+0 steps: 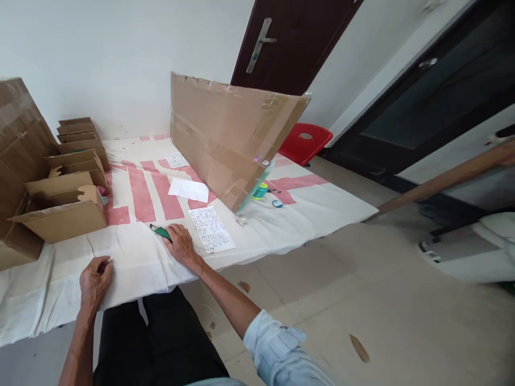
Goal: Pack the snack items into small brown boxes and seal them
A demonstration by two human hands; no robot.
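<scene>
A green box cutter lies under my right hand, which grips it against the white cloth, its blade end pointing left and away from me. Close to the right of that hand is a white sheet with rows of small drawn shapes. My left hand rests on the table's front edge with its fingers curled in, and nothing shows in them. Farther back lie a blank folded paper and a small printed sheet.
Open cardboard boxes line the table's left side. A large cardboard panel stands tilted at the back. Near its corner are a green tape roll and a small blue roll. A red chair stands behind; cardboard scraps lie on the floor.
</scene>
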